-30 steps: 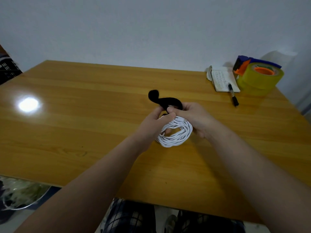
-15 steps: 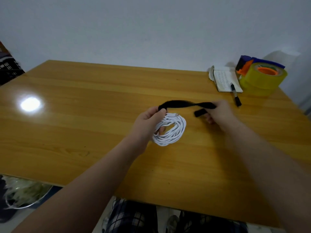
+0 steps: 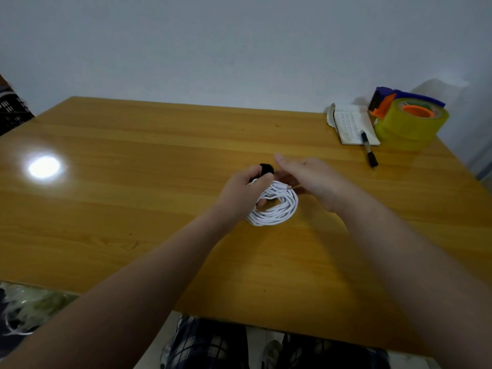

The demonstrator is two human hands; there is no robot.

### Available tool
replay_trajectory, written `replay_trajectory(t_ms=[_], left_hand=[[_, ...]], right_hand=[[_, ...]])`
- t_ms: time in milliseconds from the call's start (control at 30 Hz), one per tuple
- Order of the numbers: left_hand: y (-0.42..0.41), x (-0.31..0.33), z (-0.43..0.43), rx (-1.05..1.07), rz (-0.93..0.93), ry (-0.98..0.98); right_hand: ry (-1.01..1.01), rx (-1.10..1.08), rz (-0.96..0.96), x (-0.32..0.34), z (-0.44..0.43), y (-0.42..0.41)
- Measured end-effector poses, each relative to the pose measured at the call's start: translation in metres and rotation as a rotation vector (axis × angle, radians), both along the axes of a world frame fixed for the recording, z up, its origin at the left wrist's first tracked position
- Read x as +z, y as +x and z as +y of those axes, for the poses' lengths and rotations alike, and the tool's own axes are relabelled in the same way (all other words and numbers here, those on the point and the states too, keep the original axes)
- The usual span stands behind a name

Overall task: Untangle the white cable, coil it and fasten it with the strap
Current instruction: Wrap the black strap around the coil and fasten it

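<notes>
Nearest the person, at six o'clock, two bare forearms reach up the wooden table (image 3: 133,214) toward its middle. The white cable (image 3: 277,209) lies there as a finished coil, its lower arc resting on the wood and its upper left part gathered in the left hand (image 3: 239,194). That hand's fingers are curled and pinching the coil together with the black strap (image 3: 267,169), which shows only as a dark bump at the coil's twelve o'clock, just beyond the thumb. The right hand (image 3: 311,177) sits at the coil's two o'clock, fingers loosely spread and pointing toward the strap; it grips nothing I can see, and whether its fingertips touch the strap is hidden.

The risk, as I judge it, is that the strap is not fully closed. With one hand alone holding the bundle, a slackened pinch would let the strap unwind and the springy loops fan out over the table, undoing the coil. A wrap pulled askew could also catch only some of the strands.

Further off, at one o'clock, lie a marker (image 3: 368,151), a notebook (image 3: 351,123) and a yellow tape roll (image 3: 410,123), well apart from the work.
</notes>
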State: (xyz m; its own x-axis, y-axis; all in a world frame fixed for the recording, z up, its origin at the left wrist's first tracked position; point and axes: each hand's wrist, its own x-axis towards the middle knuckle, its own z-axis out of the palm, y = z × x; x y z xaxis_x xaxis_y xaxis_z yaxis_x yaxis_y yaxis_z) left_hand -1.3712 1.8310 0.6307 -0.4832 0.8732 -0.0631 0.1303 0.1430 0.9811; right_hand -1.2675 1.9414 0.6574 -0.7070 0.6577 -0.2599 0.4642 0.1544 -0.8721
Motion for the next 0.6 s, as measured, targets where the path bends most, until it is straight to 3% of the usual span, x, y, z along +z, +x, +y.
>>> replay_trajectory(t_ms=[133, 300, 500, 600], left_hand=[[0.006, 0.002, -0.002, -0.077, 0.067, 0.026], [0.006, -0.010, -0.005, -0.089, 0.009, -0.067], [0.004, -0.009, -0.006, -0.020, -0.094, -0.060], [0.001, -0.009, -0.004, 0.014, -0.102, -0.089]], right_hand=[[-0.112, 0.065, 0.130, -0.005, 0.001, -0.004], [-0.078, -0.138, 0.427, -0.008, 0.007, -0.007], [-0.102, 0.076, 0.367, -0.009, 0.005, 0.002], [0.007, 0.094, 0.389, -0.011, 0.002, 0.006]])
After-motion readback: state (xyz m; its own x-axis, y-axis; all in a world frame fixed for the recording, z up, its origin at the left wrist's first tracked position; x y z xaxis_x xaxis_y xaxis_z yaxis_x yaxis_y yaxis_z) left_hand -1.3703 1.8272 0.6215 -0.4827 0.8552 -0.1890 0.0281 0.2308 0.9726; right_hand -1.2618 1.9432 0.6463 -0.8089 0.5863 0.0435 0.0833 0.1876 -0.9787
